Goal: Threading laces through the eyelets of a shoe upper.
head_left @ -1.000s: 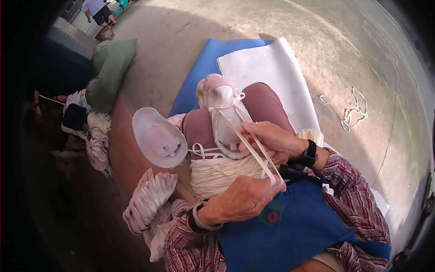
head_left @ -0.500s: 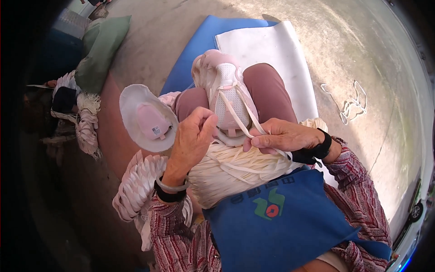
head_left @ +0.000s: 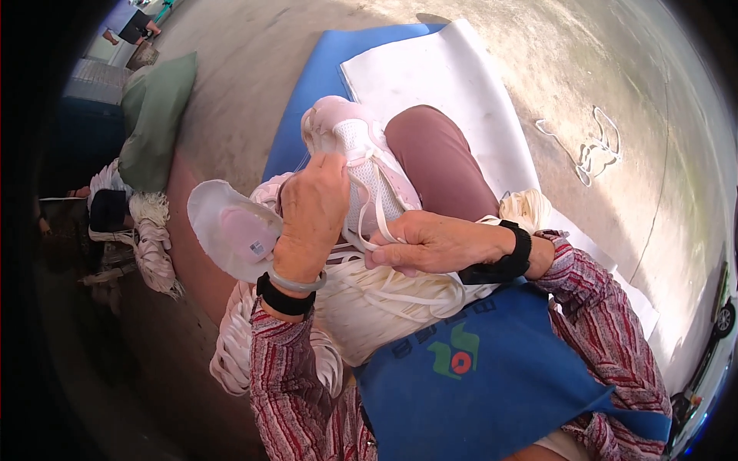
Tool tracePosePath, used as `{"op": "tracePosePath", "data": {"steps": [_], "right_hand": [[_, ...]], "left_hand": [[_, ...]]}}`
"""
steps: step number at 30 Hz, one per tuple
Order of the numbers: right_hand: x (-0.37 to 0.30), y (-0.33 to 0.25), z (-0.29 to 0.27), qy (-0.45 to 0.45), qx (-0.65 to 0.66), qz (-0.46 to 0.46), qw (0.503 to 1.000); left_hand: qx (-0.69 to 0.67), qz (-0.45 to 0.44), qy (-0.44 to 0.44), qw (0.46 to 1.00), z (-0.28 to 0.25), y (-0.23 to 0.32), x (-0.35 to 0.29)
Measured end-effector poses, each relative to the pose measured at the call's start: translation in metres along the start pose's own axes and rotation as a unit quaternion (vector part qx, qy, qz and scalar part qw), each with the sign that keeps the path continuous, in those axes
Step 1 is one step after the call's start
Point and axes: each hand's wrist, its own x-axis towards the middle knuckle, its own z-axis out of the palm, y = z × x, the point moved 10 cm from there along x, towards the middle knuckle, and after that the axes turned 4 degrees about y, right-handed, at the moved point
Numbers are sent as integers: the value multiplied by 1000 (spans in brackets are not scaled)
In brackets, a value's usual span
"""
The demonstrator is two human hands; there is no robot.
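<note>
A pink and white shoe upper (head_left: 335,115) stands between my knees, its mesh tongue facing me. White shoelace (head_left: 378,213) runs from it down to my right hand (head_left: 430,244), which pinches the lace between thumb and fingers. My left hand (head_left: 314,211) is closed against the left side of the upper; its fingertips are turned away, so what they grip is hidden. Under both hands, a thick bundle of cream shoelaces (head_left: 357,307) lies across my lap. Left of my left hand rests another shoe upper (head_left: 207,219), with a pale flared rim and pink inside.
A blue apron (head_left: 492,376) covers my lap. More pink-white uppers (head_left: 234,338) hang by my left arm. Ahead lie a blue mat (head_left: 307,100) and white sheet (head_left: 430,73). A loose cord (head_left: 592,157) is on the floor; a green sack (head_left: 161,115) stands far left.
My left hand has moved forward from above the lap to the side of the shoe upper. My right hand has shifted left, still holding the lace.
</note>
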Motion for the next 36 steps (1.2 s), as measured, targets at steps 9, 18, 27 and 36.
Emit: {"op": "tracePosePath", "data": {"steps": [9,18,27,36], "right_hand": [[3,9,-7,8,-14,3,1000],[1,9,-4,28,8,6,1000],[1,7,-7,33,-20,1,999],[-6,5,-15,11,17,43,999]], "left_hand": [[-519,-318,-62,791,21,-76,-27],[-486,-320,-59,811,35,-60,-38],[-559,-324,-33,762,52,-64,-27],[-716,-287,-138,621,65,-63,-31]]}}
